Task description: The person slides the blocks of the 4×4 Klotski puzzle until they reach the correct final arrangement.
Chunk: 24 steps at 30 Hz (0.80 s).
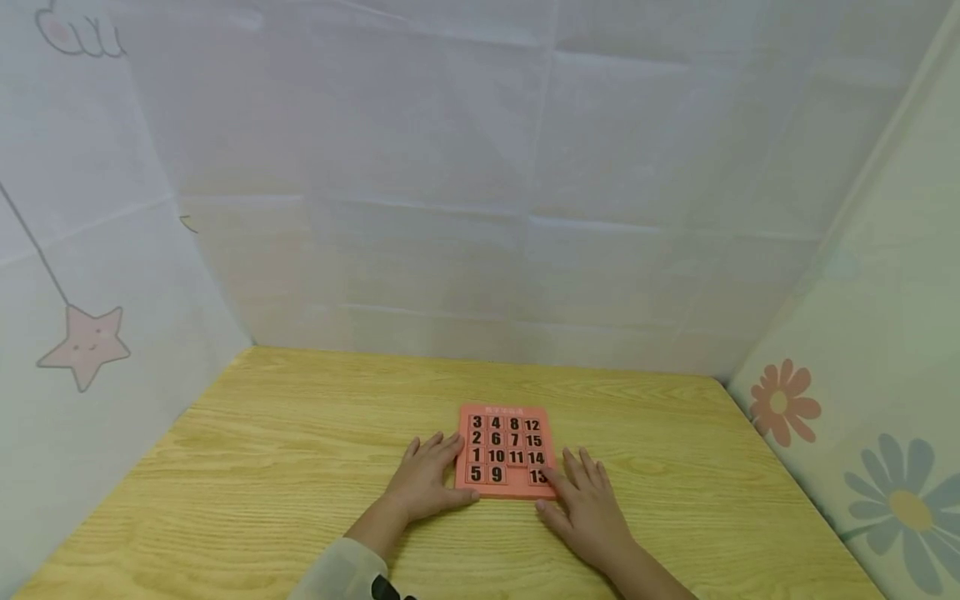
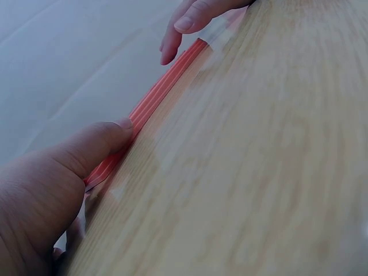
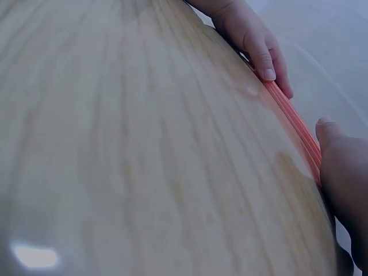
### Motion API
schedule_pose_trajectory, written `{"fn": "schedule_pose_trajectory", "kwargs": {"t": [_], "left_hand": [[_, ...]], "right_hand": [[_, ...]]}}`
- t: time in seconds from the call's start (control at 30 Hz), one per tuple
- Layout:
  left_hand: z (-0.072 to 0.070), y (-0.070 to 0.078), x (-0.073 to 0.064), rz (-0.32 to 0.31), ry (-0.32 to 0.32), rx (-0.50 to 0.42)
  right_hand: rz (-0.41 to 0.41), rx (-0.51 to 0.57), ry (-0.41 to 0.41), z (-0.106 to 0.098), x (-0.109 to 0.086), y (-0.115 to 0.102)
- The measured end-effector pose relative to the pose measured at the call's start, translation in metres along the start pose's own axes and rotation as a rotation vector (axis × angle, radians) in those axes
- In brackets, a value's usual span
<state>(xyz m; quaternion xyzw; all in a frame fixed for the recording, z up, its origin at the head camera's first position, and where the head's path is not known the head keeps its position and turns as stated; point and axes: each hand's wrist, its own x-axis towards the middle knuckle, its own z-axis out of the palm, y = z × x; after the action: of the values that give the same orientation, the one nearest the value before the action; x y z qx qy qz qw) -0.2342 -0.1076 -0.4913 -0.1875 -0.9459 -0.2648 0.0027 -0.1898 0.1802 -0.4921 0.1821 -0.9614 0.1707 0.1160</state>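
Note:
A pink number slide puzzle (image 1: pixel 504 492) lies flat on the table, its tiles marked in black. Its bottom row reads 5, 9, a bare slot, then the 13 tile (image 1: pixel 536 477). My left hand (image 1: pixel 424 481) rests along the puzzle's left side, fingers extended and thumb at the near edge. That thumb presses the ridged pink side in the left wrist view. On the right, my right hand (image 1: pixel 589 510) has its index fingertip at the 13 tile, partly covering it. Its other fingers spread beside the puzzle, and its thumb (image 3: pixel 326 129) shows near the edge in the right wrist view.
The wood-grain table (image 1: pixel 315 433) reaches back to a creased pale curtain (image 1: pixel 420 208). Side curtains flank it, with a printed pink star (image 1: pixel 84 346) on the left and printed flowers (image 1: pixel 780 402) on the right.

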Motion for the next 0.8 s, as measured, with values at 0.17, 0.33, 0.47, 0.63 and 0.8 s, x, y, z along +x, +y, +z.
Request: {"fn": "schedule_pose_trajectory", "kwargs": {"t": [0.17, 0.33, 0.47, 0.63, 0.8], "left_hand": [[0.001, -0.001, 0.0, 0.002, 0.001, 0.004], [0.001, -0.001, 0.0, 0.002, 0.0, 0.005], [0.0, 0.0, 0.0, 0.001, -0.004, -0.001], [0.0, 0.0, 0.0, 0.001, -0.004, 0.002], [0.0, 0.001, 0.0, 0.003, -0.001, 0.004]], "right_hand": [[-0.005, 0.008, -0.002, 0.001, -0.001, 0.001], [-0.007, 0.019, -0.01, 0.004, 0.001, 0.0], [0.001, 0.018, -0.029, 0.006, 0.003, -0.003], [-0.003, 0.018, -0.033, 0.007, 0.005, -0.007], [-0.016, 0.028, -0.046, 0.008, 0.007, -0.012]]}}
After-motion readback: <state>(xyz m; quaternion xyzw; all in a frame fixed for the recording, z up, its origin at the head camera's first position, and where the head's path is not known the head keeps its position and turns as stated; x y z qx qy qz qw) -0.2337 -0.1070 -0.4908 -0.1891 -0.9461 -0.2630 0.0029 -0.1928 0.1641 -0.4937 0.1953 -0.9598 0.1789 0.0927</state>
